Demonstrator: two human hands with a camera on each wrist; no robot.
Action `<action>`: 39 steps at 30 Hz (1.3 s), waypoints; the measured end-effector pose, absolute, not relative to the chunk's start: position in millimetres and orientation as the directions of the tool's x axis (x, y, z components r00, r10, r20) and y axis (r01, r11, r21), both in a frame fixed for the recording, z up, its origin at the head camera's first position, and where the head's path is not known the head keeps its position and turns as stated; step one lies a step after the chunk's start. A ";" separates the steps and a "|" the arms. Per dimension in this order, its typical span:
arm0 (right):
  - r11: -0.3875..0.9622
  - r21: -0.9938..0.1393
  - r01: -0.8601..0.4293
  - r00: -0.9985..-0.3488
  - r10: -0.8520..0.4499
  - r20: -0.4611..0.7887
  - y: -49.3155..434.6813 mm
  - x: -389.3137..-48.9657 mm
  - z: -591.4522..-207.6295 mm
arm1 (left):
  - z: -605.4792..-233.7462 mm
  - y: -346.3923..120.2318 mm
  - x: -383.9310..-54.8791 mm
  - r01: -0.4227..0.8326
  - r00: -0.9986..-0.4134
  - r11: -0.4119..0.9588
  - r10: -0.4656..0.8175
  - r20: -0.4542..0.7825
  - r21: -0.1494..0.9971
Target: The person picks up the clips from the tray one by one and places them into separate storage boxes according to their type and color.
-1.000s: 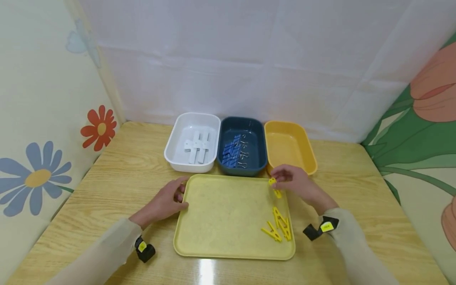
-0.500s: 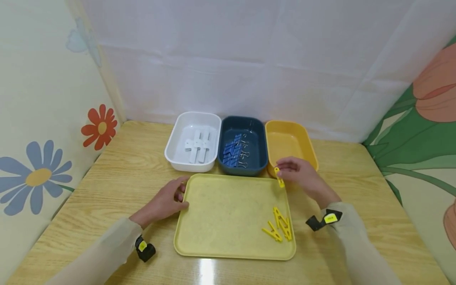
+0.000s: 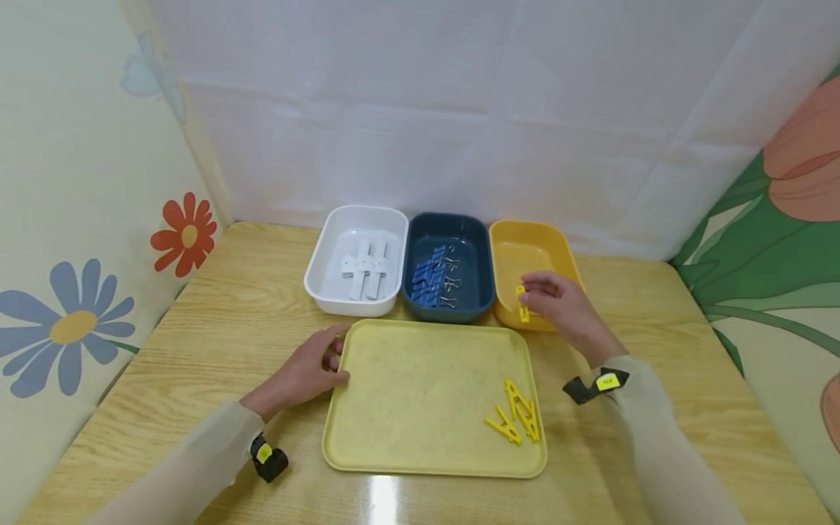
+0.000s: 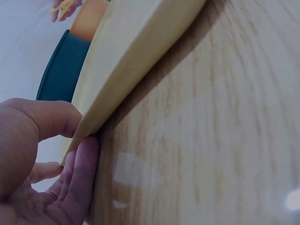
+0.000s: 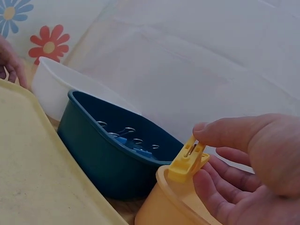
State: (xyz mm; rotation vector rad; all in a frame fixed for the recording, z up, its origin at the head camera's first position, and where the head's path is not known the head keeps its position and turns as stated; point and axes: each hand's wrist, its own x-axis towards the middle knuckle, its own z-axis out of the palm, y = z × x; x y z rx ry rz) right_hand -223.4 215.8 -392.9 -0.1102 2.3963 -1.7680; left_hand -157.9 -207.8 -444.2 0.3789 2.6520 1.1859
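My right hand pinches a yellow clothespin between thumb and fingers, over the near rim of the yellow-orange bin. The right wrist view shows the clothespin tilted, its metal spring visible, just above that rim. My left hand holds the left edge of the pale yellow tray. Up close in the left wrist view, the thumb lies on the tray's rim and the fingers are against its underside. More yellow clothespins lie at the tray's right side, near its front corner.
Beside the yellow-orange bin stands a dark blue bin with several blue binder clips. Left of that, a white bin holds several white clips. A white sheet hangs behind the wooden table.
My right hand has carried the clothespin from above the tray's far right corner, away and slightly right, to the yellow-orange bin. The left hand stays at the tray edge.
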 end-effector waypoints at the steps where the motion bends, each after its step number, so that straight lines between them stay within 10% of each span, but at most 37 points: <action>1: 0.290 -0.956 0.039 -0.986 -0.147 -0.084 216.5 -225.3 -393.1 | -444.3 -207.8 -158.1 0.148 -0.945 0.643 0.317 -0.085 0.752; 39: 0.666 -0.733 0.140 -0.988 0.049 -0.144 198.3 -272.7 -401.2 | -445.2 -209.4 -158.5 0.159 -0.942 0.635 0.328 -0.077 0.756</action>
